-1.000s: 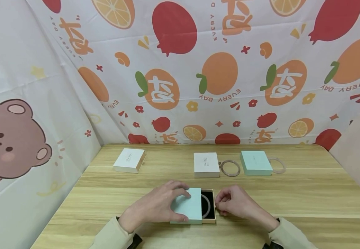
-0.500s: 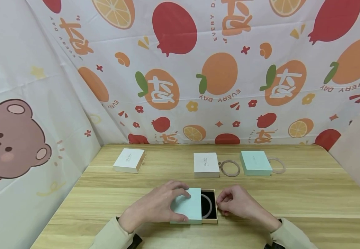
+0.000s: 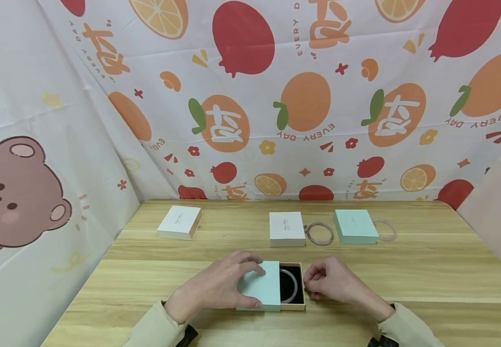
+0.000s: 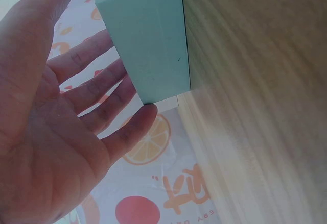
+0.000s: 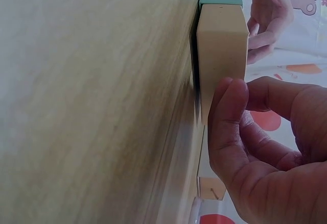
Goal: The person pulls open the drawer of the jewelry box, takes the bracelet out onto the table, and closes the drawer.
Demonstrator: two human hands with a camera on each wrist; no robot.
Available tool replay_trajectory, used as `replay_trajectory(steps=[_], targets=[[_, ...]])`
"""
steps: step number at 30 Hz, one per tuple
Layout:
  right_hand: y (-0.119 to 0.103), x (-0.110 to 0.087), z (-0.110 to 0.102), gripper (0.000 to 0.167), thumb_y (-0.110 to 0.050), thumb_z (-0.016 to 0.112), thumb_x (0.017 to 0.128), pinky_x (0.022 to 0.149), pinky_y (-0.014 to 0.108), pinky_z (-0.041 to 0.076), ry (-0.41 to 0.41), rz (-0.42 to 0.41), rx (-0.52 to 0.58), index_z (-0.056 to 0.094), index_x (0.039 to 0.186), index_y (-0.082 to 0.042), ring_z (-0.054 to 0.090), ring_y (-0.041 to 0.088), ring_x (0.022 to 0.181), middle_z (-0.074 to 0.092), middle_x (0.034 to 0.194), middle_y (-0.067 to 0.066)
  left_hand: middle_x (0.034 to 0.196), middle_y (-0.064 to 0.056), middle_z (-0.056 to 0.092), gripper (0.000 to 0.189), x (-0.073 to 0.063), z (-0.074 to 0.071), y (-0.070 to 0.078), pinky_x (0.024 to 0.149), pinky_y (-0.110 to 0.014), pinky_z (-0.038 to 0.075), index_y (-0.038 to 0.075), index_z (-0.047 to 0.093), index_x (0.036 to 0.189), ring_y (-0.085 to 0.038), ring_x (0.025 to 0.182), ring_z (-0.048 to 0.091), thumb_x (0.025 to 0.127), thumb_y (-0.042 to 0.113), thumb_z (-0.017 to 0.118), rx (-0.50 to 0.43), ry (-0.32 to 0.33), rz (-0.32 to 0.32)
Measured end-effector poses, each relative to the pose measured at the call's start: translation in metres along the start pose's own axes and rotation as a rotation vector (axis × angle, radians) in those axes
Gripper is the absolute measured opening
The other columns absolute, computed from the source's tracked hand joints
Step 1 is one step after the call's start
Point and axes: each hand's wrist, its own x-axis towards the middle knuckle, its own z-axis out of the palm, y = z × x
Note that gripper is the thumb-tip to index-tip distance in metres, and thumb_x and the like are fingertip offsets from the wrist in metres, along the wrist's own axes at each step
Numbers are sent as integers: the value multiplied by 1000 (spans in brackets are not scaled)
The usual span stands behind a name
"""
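A mint box sleeve (image 3: pixel 264 288) lies flat on the wooden table. My left hand (image 3: pixel 217 286) holds it from the left, thumb at the near edge and fingertips on the top and far side; the left wrist view shows the sleeve's end (image 4: pixel 145 43) by the fingers. From the sleeve's right side protrudes a cardboard drawer (image 3: pixel 303 295) lined in black, with a pale bangle (image 3: pixel 296 285) partly visible inside. My right hand (image 3: pixel 330 282) pinches at the drawer's outer end, thumb against index finger; whatever lies between those fingertips is hidden. That end panel (image 5: pixel 222 40) shows in the right wrist view.
Behind stand a white box (image 3: pixel 180 222) at left, another white box (image 3: pixel 287 229) in the middle with a greyish bangle (image 3: pixel 320 234) beside it, and a mint box (image 3: pixel 356 226) with a pale bangle (image 3: pixel 388 230). A printed cloth (image 3: pixel 250 120) hangs behind the table.
The drawer has slid a little further right out of the sleeve, bringing more of the bangle into sight. My right hand moved right with it; my left hand stayed put.
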Motion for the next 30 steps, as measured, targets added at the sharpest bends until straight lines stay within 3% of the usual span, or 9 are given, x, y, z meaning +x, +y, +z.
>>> replay_trajectory(steps=[30], targets=[[0, -4, -3, 5, -4, 69, 88, 56, 25, 51, 10, -19, -16, 72, 88, 0, 62, 15, 62, 66, 70, 4, 140, 4, 60, 55, -1, 0, -1, 107, -45, 50, 23, 71, 122, -19, 131, 56, 80, 58, 81, -4, -4, -3]])
